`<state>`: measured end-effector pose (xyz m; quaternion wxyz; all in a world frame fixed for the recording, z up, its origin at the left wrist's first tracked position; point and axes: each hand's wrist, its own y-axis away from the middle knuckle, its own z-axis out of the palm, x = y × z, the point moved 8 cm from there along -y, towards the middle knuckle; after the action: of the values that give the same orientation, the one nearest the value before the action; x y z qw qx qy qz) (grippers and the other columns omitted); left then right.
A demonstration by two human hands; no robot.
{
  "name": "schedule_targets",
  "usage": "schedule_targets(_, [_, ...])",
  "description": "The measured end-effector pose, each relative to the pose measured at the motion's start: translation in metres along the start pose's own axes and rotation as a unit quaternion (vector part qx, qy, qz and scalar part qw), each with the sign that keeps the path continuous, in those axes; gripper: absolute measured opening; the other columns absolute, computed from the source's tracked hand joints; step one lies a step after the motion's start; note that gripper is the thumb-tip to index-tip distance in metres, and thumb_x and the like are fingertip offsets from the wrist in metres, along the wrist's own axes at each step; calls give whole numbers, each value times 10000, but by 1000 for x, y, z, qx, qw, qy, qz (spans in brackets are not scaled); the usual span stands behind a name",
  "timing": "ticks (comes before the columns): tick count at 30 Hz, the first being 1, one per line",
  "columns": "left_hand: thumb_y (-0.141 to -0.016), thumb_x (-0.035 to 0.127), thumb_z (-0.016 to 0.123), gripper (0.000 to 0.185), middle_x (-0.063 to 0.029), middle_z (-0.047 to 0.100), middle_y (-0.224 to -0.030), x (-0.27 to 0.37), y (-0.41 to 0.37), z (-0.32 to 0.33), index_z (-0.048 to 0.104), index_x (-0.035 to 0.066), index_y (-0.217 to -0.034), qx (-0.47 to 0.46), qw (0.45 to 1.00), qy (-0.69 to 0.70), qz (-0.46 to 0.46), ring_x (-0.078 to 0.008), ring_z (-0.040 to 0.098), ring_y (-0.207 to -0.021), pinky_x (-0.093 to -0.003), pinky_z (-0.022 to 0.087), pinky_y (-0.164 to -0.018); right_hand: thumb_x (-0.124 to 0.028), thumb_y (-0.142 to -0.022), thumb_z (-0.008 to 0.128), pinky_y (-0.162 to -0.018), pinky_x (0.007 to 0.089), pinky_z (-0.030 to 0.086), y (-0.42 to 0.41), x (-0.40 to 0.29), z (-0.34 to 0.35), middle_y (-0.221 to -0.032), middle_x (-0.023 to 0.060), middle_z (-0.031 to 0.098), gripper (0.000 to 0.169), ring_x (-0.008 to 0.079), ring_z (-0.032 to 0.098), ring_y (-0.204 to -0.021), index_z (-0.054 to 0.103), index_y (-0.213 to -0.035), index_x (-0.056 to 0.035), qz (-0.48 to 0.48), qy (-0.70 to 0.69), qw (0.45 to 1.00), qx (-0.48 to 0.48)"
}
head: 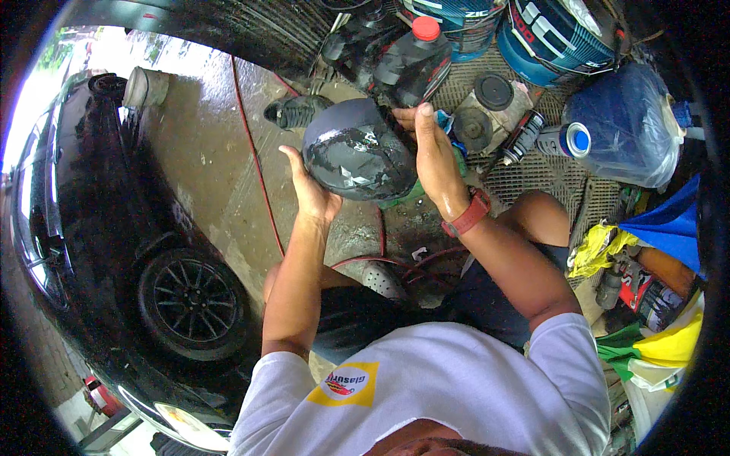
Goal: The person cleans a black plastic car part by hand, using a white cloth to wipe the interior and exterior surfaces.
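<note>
Between my hands is a dark, rounded shell point(356, 151) that looks like a car's side-mirror cover. Its lower half is glossy and wet, and pale emblem-like marks show on it. My left hand point(315, 191) supports it from the left and below, thumb raised away from the surface. At the opposite edge, my right hand point(436, 154) bears against the shell with its fingers partly hidden behind it. A red watch point(467, 212) is on my right wrist, where the skin looks wet.
A black car point(108, 228) stands at the left. A red hose point(251, 142) crosses the wet floor. Ahead are a red-capped jug point(410, 62), ZIC buckets point(556, 43), a spray can point(522, 137), a tin point(562, 140) and a wrapped water bottle point(624, 125). A yellow cloth point(599, 248) lies right.
</note>
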<state>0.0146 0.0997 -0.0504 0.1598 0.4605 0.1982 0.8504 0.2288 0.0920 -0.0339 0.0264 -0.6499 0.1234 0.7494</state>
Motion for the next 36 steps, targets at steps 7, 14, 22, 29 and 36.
schedule_targets(7, [-922, 855, 338, 999, -143, 534, -1502, 1, -1, -5, 477, 44, -1488, 1, 1000, 9, -11, -341, 518, -1359, -529, 395, -1157, -793, -1003, 131, -1037, 386, 394, -6, 10, 9, -1284, 137, 646, 992, 241, 563, -1160, 643, -1327, -7, 131, -128, 980, -81])
schedule_targets(14, [-923, 860, 327, 1003, -137, 554, -1483, 6, 1, -2, 491, 38, -1475, 10, 1000, 2, -16, -315, 538, -1338, -497, 406, -1157, -907, -909, 155, -976, 411, 403, -8, 27, 6, -1286, 94, 649, 1054, 233, 551, -1118, 668, -1312, -79, 191, -148, 965, -99])
schedule_targets(22, [-940, 802, 424, 936, -122, 502, -1541, 14, 11, 3, 450, 72, -1523, -20, 998, 47, -41, -346, 484, -1396, -568, 341, -1186, -895, -922, 163, -1003, 441, 408, -7, 10, 11, -1373, 153, 614, 1084, 261, 552, -1166, 588, -1427, -35, 201, -159, 954, -153])
schedule_targets(29, [-959, 775, 415, 901, -120, 467, -1577, 15, 15, 24, 421, 100, -1557, -122, 989, 77, -35, -348, 462, -1427, -579, 354, -1182, -899, -915, 229, -958, 423, 479, -20, 13, 0, -1249, 119, 667, 1077, 227, 615, -1103, 590, -1390, -2, 194, -174, 956, -133])
schedule_targets(36, [-991, 733, 414, 822, -117, 565, -1485, 23, 12, 15, 486, 99, -1510, -76, 991, 98, 53, -348, 569, -1320, -545, 462, -1110, -876, -933, 210, -936, 460, 535, -24, -4, 2, -1206, 122, 716, 1041, 234, 659, -1122, 618, -1335, -6, 155, -203, 938, -233])
